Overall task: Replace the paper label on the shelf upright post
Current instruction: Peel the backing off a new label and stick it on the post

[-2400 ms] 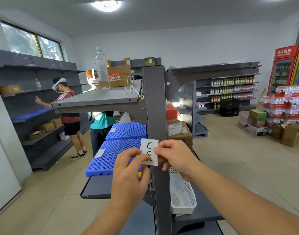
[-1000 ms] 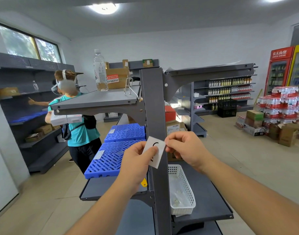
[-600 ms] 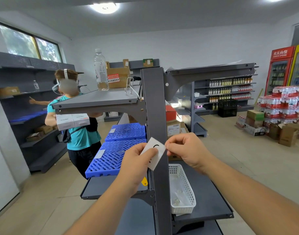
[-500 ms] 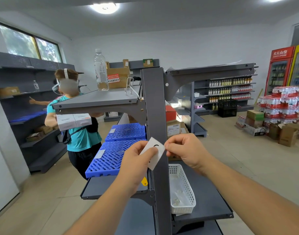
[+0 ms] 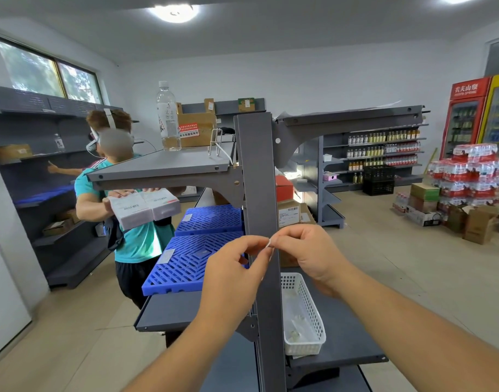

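The grey shelf upright post [image 5: 256, 171] stands straight ahead of me, its front face bare. Both of my hands meet in front of it at mid height. My left hand [image 5: 237, 274] and my right hand [image 5: 304, 254] pinch the white paper label [image 5: 268, 244] between fingertips. The label is turned nearly edge-on, so only a thin white sliver shows and its writing is hidden. Whether it touches the post I cannot tell.
A white mesh basket [image 5: 304, 315] sits on the lower shelf right of the post. Blue plastic pallets [image 5: 194, 258] lie left of it. A water bottle [image 5: 168, 117] stands on the upper shelf. A person in a teal shirt [image 5: 129, 210] carries white boxes nearby.
The label went from lying flat on the post to tilted, then nearly edge-on between my fingertips. My hands closed in together. The person in teal turned, holding white boxes.
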A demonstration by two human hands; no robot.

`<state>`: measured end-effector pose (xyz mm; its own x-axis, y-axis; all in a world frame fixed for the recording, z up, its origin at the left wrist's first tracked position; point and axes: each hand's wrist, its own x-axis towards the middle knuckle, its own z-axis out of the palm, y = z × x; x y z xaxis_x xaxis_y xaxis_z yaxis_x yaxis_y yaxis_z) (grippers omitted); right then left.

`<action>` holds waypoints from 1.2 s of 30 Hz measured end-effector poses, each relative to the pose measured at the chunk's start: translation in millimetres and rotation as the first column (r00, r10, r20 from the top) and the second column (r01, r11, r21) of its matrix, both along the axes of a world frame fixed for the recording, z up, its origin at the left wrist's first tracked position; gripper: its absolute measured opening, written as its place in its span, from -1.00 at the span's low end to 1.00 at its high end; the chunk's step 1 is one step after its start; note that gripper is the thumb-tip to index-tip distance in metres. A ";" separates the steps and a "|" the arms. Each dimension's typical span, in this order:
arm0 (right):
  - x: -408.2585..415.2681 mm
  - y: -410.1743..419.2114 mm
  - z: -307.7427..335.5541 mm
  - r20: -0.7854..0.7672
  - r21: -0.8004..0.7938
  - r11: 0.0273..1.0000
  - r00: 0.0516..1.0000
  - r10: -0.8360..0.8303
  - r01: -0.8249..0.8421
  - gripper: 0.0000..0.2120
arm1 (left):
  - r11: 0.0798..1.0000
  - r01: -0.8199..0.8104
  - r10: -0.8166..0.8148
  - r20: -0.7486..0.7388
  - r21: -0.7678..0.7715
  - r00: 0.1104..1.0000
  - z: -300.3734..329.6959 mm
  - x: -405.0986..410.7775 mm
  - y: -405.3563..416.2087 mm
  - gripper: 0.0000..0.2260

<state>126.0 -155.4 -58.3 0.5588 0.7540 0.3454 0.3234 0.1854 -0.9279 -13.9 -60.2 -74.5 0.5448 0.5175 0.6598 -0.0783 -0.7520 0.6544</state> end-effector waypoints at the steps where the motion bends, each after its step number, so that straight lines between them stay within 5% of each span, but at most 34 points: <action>1: 0.1 -0.5 -0.3 -0.018 -0.001 1.000 1.000 0.018 -0.018 -0.80 | 1.000 0.002 -0.002 0.005 -0.006 1.000 1.2 -0.7 -1.2 -0.83; 12: 0.1 -2.8 -2.4 0.002 0.025 0.999 0.999 0.045 -0.045 -0.80 | 0.990 0.026 -0.025 0.011 -0.137 1.000 3.9 0.2 -3.5 -0.93; 18: 3.5 -5.4 -4.3 0.155 0.023 1.000 0.988 -0.018 0.014 -0.86 | 0.974 0.029 -0.033 -0.013 -0.223 0.999 4.8 2.2 -1.9 -0.96; 25: 3.3 -8.6 -3.5 0.284 0.021 0.999 0.958 -0.040 0.035 -0.87 | 0.912 0.059 -0.050 0.032 -0.405 0.998 9.0 5.9 -4.1 -0.86; 36: 23.5 -17.3 -14.2 0.256 -0.011 0.987 0.955 -0.150 0.158 -0.86 | 0.799 0.023 0.014 0.057 -0.600 0.998 12.8 7.3 0.2 -0.83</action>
